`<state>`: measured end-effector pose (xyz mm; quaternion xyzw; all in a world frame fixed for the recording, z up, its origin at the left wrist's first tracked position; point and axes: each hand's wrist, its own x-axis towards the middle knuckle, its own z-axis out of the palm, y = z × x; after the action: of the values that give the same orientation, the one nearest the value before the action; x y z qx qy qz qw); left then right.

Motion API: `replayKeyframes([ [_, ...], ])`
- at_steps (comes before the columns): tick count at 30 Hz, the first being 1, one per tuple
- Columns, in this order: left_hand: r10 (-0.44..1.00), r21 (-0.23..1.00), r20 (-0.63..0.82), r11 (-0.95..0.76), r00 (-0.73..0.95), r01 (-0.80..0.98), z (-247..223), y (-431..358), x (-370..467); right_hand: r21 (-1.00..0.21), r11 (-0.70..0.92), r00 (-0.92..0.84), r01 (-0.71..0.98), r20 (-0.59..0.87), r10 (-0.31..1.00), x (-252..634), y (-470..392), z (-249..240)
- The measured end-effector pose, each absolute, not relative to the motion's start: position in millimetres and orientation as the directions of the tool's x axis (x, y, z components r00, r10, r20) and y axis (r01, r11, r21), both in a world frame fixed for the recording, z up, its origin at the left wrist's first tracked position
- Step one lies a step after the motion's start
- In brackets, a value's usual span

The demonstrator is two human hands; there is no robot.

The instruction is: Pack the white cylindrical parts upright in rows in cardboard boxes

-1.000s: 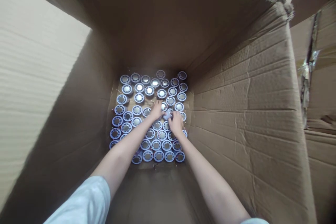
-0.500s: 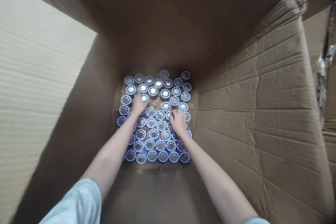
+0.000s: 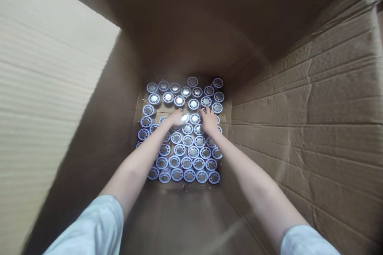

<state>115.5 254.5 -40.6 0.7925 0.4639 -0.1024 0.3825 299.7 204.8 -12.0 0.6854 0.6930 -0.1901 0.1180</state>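
Well, from where I'm standing I look down into a deep cardboard box (image 3: pixel 278 99), and both of the person's arms reach to its bottom. Packed down there are round units (image 3: pixel 189 175), each with a pale lavender rim, a ring of slots and a silvery disc in the middle, most of them standing face up in uneven rows.

The left hand (image 3: pixel 176 118) is near the middle of the group, its grip partly closed, fingers and thumb curved around the left side of one shiny round unit (image 3: pixel 185 118). I can't tell whether that unit is lifted or resting on the bottom. Just beyond this hand, toward the left, a patch of bare cardboard floor (image 3: pixel 163 110) shows between the units.

The right hand (image 3: pixel 210 121) is a little way off, palm down over the units on the right side, its grip loose with the fingers spread; I see nothing held in it, and can't make out whether the fingertips touch the tops below.

Thin wires (image 3: pixel 185 186) poke out at the near edge of the group. A light cardboard flap (image 3: pixel 56 67) leans in from the left, and pale short sleeves (image 3: pixel 91 223) cover the upper arms.
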Motion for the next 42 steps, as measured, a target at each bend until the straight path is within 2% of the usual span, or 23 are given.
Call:
replayKeyframes([
  [3,0.648,0.549,-0.515,-0.253,0.561,0.796,-32,246,112,-0.061,-0.015,-0.014,0.998,-0.446,0.895,302,211,-8],
  [5,0.761,0.548,-0.437,-0.198,0.48,0.813,-24,237,106,-0.051,0.001,-0.025,0.999,-0.461,0.887,305,215,-6],
  [6,0.842,0.529,-0.377,-0.146,0.386,0.836,-20,233,100,-0.043,0.002,-0.023,0.999,-0.472,0.881,306,216,-6],
  [8,0.969,0.466,-0.231,0.032,0.087,0.884,-13,230,85,-0.025,-0.008,-0.005,1.0,-0.495,0.869,309,217,-5],
  [10,0.967,0.397,-0.119,0.254,-0.225,0.882,-10,233,64,-0.008,-0.016,0.01,1.0,-0.5,0.866,311,216,-5],
  [11,0.937,0.366,-0.114,0.35,-0.331,0.863,-11,236,52,0.002,-0.011,0.011,1.0,-0.496,0.868,310,215,-5],
  [13,0.884,0.333,-0.216,0.466,-0.415,0.82,-15,243,31,0.023,0.006,0.005,1.0,-0.474,0.881,306,212,-5],
  [16,0.86,0.354,-0.369,0.481,-0.353,0.802,-26,248,10,0.039,0.036,-0.015,0.999,-0.447,0.894,296,207,-5],
  [21,0.962,0.412,-0.223,0.241,-0.159,0.879,-34,242,5,-0.016,0.084,-0.082,0.996,-0.452,0.888,293,205,-4],
  [24,0.971,0.47,-0.227,0.038,0.079,0.882,-35,241,12,-0.016,0.047,-0.049,0.999,-0.483,0.874,294,207,-1],
  [27,0.937,0.534,-0.244,-0.086,0.251,0.841,-41,246,23,-0.008,-0.037,0.03,0.999,-0.413,0.91,282,207,4],
  [30,0.911,0.565,-0.255,-0.131,0.323,0.815,-47,256,31,-0.141,0.018,-0.063,0.99,-0.323,0.944,257,208,7],
  [34,0.876,0.628,-0.309,-0.106,0.371,0.771,-50,267,34,-0.384,0.116,-0.261,0.916,-0.353,0.898,223,213,-2],
  [39,0.814,0.71,-0.344,-0.101,0.468,0.697,-47,263,40,-0.443,0.045,-0.249,0.895,-0.414,0.875,211,214,-18],
  [42,0.833,0.611,-0.396,-0.075,0.386,0.788,-42,250,45,-0.475,0.075,-0.283,0.877,-0.383,0.879,217,213,-22],
])
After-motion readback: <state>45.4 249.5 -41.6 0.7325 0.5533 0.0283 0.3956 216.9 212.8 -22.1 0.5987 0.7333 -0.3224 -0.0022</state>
